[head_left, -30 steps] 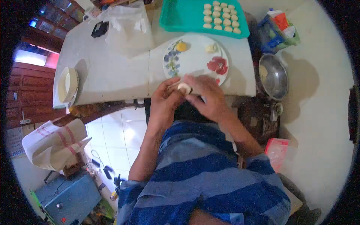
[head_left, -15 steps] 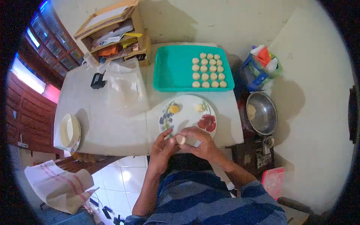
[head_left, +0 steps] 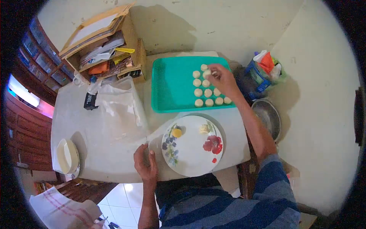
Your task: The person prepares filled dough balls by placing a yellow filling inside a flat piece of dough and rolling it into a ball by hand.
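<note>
My right hand (head_left: 223,81) reaches over the green tray (head_left: 171,109), its fingertips pinched at a small pale dough ball (head_left: 207,72) among the others. Several round dough balls (head_left: 198,92) stand in rows on the tray's right half; my hand and forearm hide some of them. My left hand (head_left: 146,164) is by the table's front edge, left of the flowered white plate (head_left: 190,152). Its fingers are apart and it holds nothing. On the plate lie a small yellow-orange lump (head_left: 176,133) and a pale lump of dough (head_left: 204,129).
A clear plastic bag (head_left: 120,110) and a black box (head_left: 90,101) lie left of the tray. Behind them stands a wooden paper rack (head_left: 129,45). A cream dish (head_left: 63,156) sits at the left edge, and a metal bowl (head_left: 270,118) is right of the table.
My hands have parted. The right one has moved from over the plate up to the tray with the dough ball; the left has drifted left and opened. The view has shifted slightly.
</note>
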Tool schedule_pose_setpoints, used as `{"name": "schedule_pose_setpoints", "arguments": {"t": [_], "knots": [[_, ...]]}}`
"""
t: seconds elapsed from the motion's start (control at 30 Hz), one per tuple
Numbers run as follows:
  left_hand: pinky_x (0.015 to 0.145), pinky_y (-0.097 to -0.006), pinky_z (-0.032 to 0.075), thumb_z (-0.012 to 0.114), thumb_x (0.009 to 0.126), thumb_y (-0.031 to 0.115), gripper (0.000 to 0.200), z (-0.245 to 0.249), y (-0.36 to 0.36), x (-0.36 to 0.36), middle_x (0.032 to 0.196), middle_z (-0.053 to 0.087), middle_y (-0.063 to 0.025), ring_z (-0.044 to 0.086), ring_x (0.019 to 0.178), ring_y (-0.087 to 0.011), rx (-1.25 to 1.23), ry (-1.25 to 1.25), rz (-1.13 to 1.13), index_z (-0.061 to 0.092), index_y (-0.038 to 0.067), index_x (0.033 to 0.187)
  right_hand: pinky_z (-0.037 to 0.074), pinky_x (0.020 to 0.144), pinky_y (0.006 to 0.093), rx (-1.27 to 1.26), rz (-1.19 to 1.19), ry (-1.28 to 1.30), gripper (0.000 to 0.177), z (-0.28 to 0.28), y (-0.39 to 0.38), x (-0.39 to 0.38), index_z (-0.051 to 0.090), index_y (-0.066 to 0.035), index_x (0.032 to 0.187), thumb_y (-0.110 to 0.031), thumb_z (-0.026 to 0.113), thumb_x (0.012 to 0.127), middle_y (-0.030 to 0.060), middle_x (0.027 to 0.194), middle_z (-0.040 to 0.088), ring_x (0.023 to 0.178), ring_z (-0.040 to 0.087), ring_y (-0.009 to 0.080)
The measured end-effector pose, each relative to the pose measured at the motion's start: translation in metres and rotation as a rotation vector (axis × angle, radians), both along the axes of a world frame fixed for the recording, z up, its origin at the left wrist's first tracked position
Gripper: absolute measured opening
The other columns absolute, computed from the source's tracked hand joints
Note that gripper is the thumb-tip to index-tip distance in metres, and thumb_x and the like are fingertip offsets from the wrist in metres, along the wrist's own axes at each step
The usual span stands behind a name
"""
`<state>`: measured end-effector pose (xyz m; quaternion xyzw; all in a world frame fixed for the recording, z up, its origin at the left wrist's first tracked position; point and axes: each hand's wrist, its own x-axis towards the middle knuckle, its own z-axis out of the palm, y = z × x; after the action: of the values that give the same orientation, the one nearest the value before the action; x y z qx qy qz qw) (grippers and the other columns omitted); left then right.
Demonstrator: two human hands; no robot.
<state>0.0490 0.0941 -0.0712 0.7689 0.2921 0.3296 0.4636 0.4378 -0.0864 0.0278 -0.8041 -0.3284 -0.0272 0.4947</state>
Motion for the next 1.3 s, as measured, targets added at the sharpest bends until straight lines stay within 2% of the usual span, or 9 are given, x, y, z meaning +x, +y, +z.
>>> {"name": "schedule_pose_setpoints", "arguments": {"t": [0.27,0.5,0.57,0.77,0.83,0.93,1.0,1.13,1.3], "knots": [[0.102,-0.0459,0.047,0.066,0.095,0.009,0.025,0.012,-0.005,0.007,0.117,0.069,-0.0197,0.062,0.115,-0.0358,0.053,-0.031,0.025,0.066,-0.003,0.117,0.056,0.080,0.0449,-0.273,0.002,-0.222,0.034,-0.032,0.056,0.093,0.068,-0.008,0.107,-0.029,0.079,0.083,0.0154,0.096,0.073,0.091,0.071,0.0318],[0.102,-0.0472,0.047,0.066,0.095,0.008,0.026,0.021,-0.004,0.006,0.117,0.068,-0.0210,0.062,0.115,-0.0377,0.114,0.062,0.011,0.066,-0.004,0.117,0.055,0.084,0.0501,-0.426,-0.015,-0.238,0.033,-0.038,0.077,0.095,0.073,-0.007,0.100,-0.036,0.076,0.084,0.0173,0.100,0.073,0.096,0.070,0.0376],[0.102,-0.0473,0.047,0.066,0.095,0.008,0.026,0.021,-0.004,0.005,0.117,0.068,-0.0210,0.063,0.115,-0.0380,0.107,0.057,0.007,0.066,-0.004,0.118,0.054,0.086,0.0526,-0.706,-0.013,-0.227,0.032,-0.034,0.082,0.096,0.074,-0.008,0.102,-0.036,0.071,0.088,0.0192,0.102,0.073,0.097,0.069,0.0401],[0.102,-0.0474,0.047,0.066,0.095,0.010,0.027,0.020,-0.003,0.005,0.119,0.068,-0.0209,0.063,0.115,-0.0382,0.115,0.069,-0.003,0.066,-0.003,0.119,0.054,0.090,0.0505,-0.606,-0.018,-0.383,0.037,-0.058,0.073,0.115,0.070,-0.008,0.123,-0.026,0.067,0.092,0.0166,0.110,0.074,0.101,0.069,0.0381],[0.102,-0.0472,0.047,0.066,0.096,0.011,0.028,-0.008,0.003,0.000,0.118,0.069,-0.0207,0.063,0.114,-0.0380,0.090,0.086,0.010,0.066,-0.003,0.120,0.054,0.090,0.0490,-0.577,-0.015,-0.439,0.038,-0.055,0.069,0.118,0.068,-0.008,0.126,-0.025,0.067,0.092,0.0159,0.112,0.073,0.102,0.069,0.0363],[0.102,-0.0461,0.047,0.067,0.096,0.013,0.027,-0.015,-0.001,-0.008,0.118,0.069,-0.0202,0.063,0.114,-0.0370,-0.059,0.153,0.056,0.067,-0.002,0.119,0.056,0.088,0.0416,-0.388,0.062,-0.447,0.038,-0.036,0.053,0.096,0.068,-0.008,0.127,-0.024,0.070,0.092,0.0122,0.114,0.074,0.098,0.070,0.0271],[0.102,-0.0448,0.047,0.067,0.097,0.012,0.026,-0.012,0.004,0.000,0.119,0.069,-0.0200,0.063,0.115,-0.0353,0.219,0.154,0.027,0.067,-0.002,0.118,0.056,0.086,0.0388,-0.367,0.127,-0.365,0.038,-0.008,0.037,0.058,0.068,-0.008,0.127,-0.024,0.071,0.093,0.0108,0.112,0.074,0.095,0.069,0.0238],[0.102,-0.0431,0.047,0.067,0.098,0.012,0.025,0.008,-0.003,0.008,0.118,0.069,-0.0193,0.063,0.114,-0.0336,0.170,0.139,0.045,0.067,-0.002,0.118,0.055,0.080,0.0338,-0.351,0.329,-0.123,0.035,0.017,-0.005,-0.023,0.068,-0.007,0.126,-0.023,0.070,0.095,0.0077,0.108,0.074,0.088,0.066,0.0173],[0.102,-0.0412,0.047,0.067,0.099,0.013,0.023,0.016,-0.008,0.006,0.117,0.069,-0.0168,0.063,0.114,-0.0303,0.051,0.019,0.047,0.067,-0.001,0.118,0.055,0.076,0.0337,-0.373,0.438,-0.237,0.028,0.005,-0.053,-0.108,0.070,-0.006,0.120,-0.018,0.070,0.095,0.0094,0.101,0.072,0.085,0.068,0.0218]]}}
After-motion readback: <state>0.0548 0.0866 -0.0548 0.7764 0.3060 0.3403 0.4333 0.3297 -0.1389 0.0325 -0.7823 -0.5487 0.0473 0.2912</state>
